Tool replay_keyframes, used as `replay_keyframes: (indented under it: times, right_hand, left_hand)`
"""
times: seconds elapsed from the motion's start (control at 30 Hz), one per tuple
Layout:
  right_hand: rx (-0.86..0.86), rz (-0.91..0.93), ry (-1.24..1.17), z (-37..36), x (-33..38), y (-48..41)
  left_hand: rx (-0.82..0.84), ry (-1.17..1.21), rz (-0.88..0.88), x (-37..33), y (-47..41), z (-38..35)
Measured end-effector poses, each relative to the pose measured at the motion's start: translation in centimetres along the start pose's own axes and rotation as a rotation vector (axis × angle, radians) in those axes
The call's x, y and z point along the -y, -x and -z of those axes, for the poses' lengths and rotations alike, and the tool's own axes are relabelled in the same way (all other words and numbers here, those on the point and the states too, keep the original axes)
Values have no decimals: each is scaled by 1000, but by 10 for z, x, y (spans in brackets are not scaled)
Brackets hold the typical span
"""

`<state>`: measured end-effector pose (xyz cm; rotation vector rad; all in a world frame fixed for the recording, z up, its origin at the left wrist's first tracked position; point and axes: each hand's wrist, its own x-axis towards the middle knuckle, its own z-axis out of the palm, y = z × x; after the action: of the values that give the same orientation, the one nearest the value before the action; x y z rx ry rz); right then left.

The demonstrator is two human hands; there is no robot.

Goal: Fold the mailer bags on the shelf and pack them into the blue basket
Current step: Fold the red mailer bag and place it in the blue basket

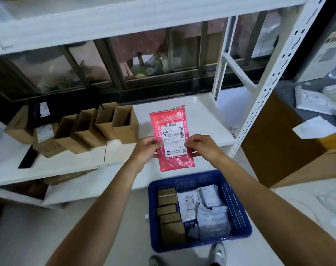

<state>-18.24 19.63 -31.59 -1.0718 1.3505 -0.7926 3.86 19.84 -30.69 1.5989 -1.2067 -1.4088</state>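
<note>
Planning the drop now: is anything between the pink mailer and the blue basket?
Nothing visible. The left hand and right hand hold the pink mailer over the shelf edge; the blue basket lies open below, already holding brown boxes and white mailers.

I have both bare forearms stretched forward and angled inward, my left hand [147,148] and right hand [200,147] level with each other, each pinching one side edge of the pink mailer bag [171,118] between thumb and curled fingers.
</note>
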Motion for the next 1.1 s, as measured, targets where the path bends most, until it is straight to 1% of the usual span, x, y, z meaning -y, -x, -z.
replay_keyframes:
  times: [0.1, 0.3, 0.37, 0.53, 0.6, 0.67, 0.73, 0.93, 1.1]
  right_hand:
    - [-25, -43, -13, 4, -22, 0]
    - [-79, -128, 20, 22, -71, -16]
    - [-94, -169, 44, 26, -93, -21]
    - [-161, -273, -5, 38, -145, -22]
    - [-173, -310, -2, 43, -164, -20]
    - [-192, -356, 13, 50, -182, -19]
    - [-218, -396, 14, 57, -198, -19]
    - [-262, -474, 11, 78, -263, -28]
    - [-266, -510, 6, 95, -312, -42]
  left_hand:
    - [21, 1, 45, 21, -4, -13]
    - [78, -106, 131, 59, -21, -38]
    - [103, -142, 171, 79, -26, -48]
    - [132, -176, 240, 129, -36, -79]
    - [178, -187, 270, 149, -38, -94]
    - [260, -248, 288, 170, -41, -111]
    - [307, -300, 300, 187, -47, -124]
    - [326, -344, 320, 233, -70, -167]
    - [358, -373, 324, 278, -87, -199]
